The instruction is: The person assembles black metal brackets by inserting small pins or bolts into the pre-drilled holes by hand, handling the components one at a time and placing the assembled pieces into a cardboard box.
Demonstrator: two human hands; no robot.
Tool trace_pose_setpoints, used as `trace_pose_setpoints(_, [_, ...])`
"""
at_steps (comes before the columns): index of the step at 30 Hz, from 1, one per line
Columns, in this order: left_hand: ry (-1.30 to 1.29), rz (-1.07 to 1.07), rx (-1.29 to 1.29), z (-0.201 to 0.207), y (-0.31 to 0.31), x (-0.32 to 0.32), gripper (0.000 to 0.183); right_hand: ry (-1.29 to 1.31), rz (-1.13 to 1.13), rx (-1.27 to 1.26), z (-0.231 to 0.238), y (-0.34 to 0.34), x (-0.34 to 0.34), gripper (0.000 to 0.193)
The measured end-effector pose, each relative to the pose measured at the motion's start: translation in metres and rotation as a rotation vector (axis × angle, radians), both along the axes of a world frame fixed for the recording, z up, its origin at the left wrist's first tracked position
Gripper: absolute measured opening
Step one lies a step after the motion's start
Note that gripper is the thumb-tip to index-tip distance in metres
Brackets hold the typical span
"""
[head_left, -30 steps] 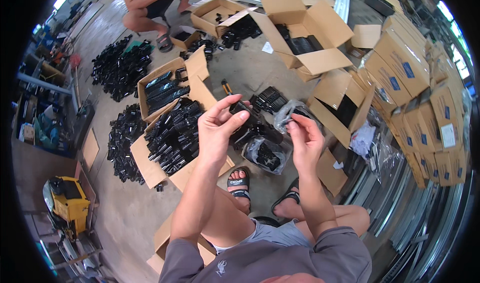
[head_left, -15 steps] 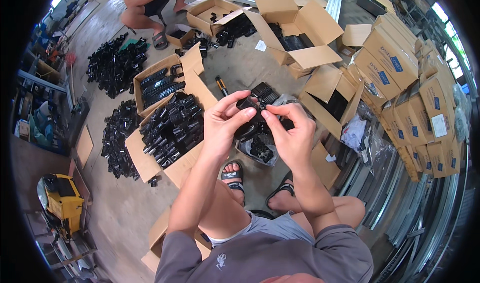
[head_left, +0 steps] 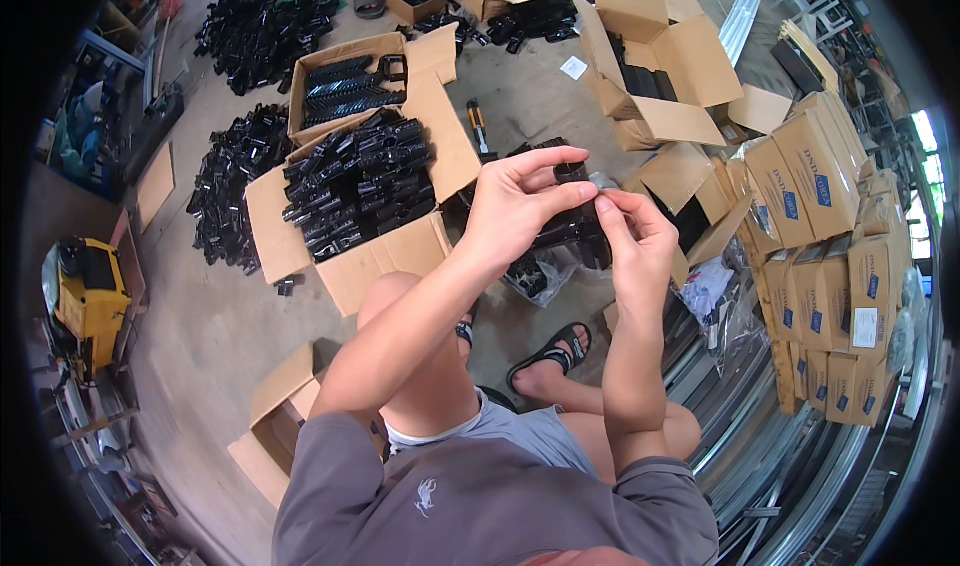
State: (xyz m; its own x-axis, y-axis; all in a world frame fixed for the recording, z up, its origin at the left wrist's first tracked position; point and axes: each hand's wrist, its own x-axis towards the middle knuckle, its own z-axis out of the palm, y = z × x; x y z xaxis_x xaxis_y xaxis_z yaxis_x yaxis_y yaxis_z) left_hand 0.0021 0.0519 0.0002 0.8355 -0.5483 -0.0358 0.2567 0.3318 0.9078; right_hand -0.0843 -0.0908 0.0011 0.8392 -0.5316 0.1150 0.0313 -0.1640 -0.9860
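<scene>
In front of me, above the packing on the floor, my left hand (head_left: 525, 204) grips a short black plastic part (head_left: 571, 173) between thumb and fingers. My right hand (head_left: 638, 234) is pinched at the near side of that part, its fingertips meeting my left thumb. Whatever those right fingers hold is too small or hidden to make out. Below both hands lie more black parts (head_left: 597, 249) and a clear plastic bag (head_left: 540, 278) with black pieces in it. To the left, an open carton (head_left: 385, 266) is heaped with glossy black plastic parts (head_left: 360, 186).
Another open carton (head_left: 300, 116) holds rows of black parts. Loose heaps of black pieces (head_left: 240, 181) lie left of it. An orange-handled tool (head_left: 476, 118) rests on the floor. Sealed cartons (head_left: 800, 186) are stacked at right, above long metal profiles (head_left: 720, 406). A yellow machine (head_left: 92, 301) stands far left.
The view has shifted, so the cartons sit higher and the other person is mostly out of sight. My hands remain together at the black part, which is now turned more upright.
</scene>
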Motion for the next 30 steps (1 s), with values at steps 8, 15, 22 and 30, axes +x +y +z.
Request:
trace_pose_setpoints(8, [-0.087,0.174,0.242,-0.023,-0.014,-0.001,0.035,0.0,0.135,0.137,-0.029,0.022,0.009,0.028])
trace_pose_setpoints(15, [-0.346,0.134,0.553,-0.033,-0.019,0.002,0.043,-0.093,0.031,0.712,-0.079,0.018,0.002,0.025])
trace_pose_setpoints(22, [-0.006,0.042,0.478,-0.068,-0.022,-0.033,0.044,-0.074,0.014,1.185,-0.09,0.011,-0.018,0.023])
trace_pose_setpoints(30, [0.513,0.011,0.072,-0.075,-0.009,-0.071,0.039,0.089,-0.071,0.789,-0.097,0.025,-0.037,0.029])
